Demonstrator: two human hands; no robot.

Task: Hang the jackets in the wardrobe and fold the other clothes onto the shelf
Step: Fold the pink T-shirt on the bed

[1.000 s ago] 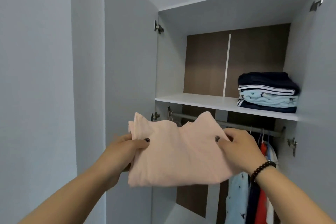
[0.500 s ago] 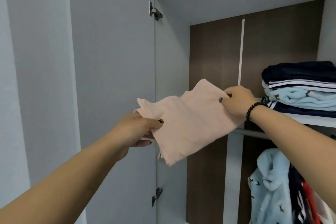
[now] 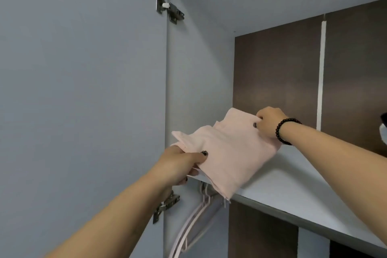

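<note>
A folded pale pink garment [image 3: 228, 151] lies tilted over the left end of the white wardrobe shelf [image 3: 293, 182], its near corner hanging past the shelf's front edge. My left hand [image 3: 180, 163] grips its near left edge, thumb on top. My right hand [image 3: 270, 121], with a black bead bracelet on the wrist, pinches the far edge deeper inside the wardrobe.
The open grey wardrobe door [image 3: 83, 90] stands on the left, hinges on its inner edge. Pale pink hangers [image 3: 194, 222] hang under the shelf at the left. A sliver of folded clothes [image 3: 383, 128] shows at the right edge. The back panel is brown.
Both hands have carried the pink garment up and forward onto the left end of the shelf. The view has closed in and swung left, so the folded stack is almost out of sight.
</note>
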